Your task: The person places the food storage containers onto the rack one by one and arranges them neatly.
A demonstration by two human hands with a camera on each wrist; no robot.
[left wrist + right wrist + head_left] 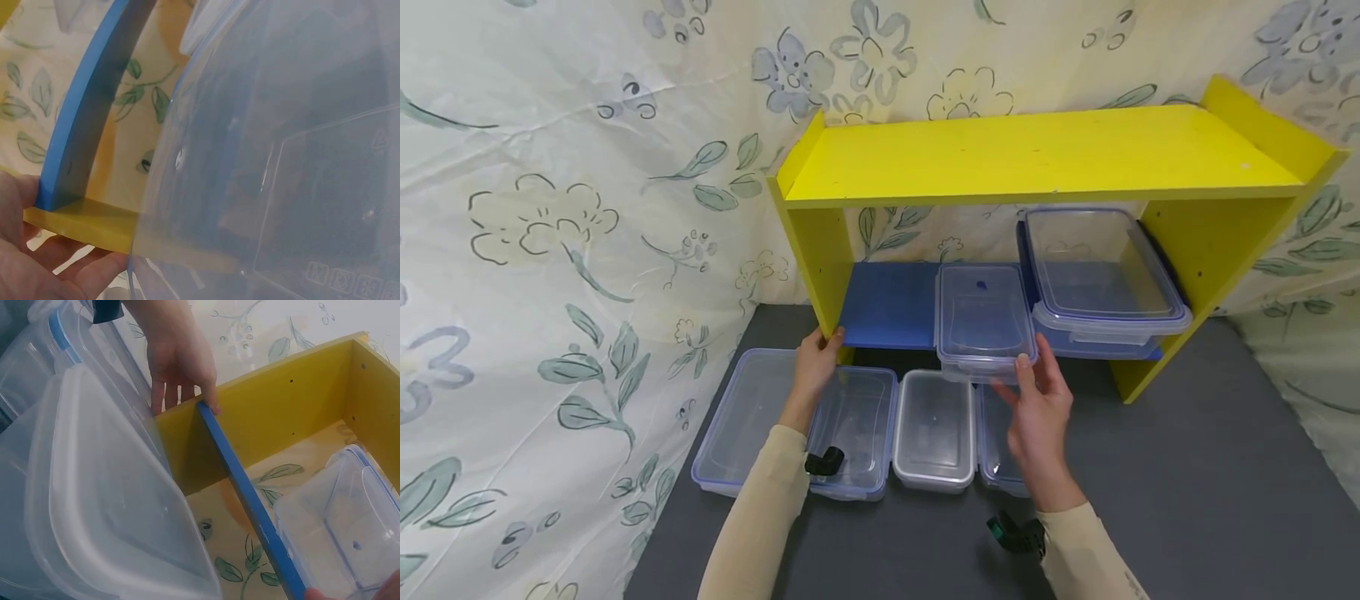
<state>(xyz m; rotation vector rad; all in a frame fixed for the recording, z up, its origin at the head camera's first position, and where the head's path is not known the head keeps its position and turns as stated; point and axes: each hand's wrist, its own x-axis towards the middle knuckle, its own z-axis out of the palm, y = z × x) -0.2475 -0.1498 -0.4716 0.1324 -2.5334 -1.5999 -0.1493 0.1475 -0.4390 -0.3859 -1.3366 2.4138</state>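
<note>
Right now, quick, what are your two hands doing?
Left hand: open, fingers straight, resting against the yellow shelf's side panel.
Right hand: open, fingertips touching the front rim of the small clear container on the blue shelf board.

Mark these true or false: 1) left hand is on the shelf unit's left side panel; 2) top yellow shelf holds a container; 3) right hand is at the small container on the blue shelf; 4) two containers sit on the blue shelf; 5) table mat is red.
1) True: left hand rests on the yellow side panel.
2) False: the top shelf is bare.
3) True: right hand touches the small clear container.
4) True: the second is the large clear container, on the blue shelf.
5) False: the mat is dark grey.
</note>
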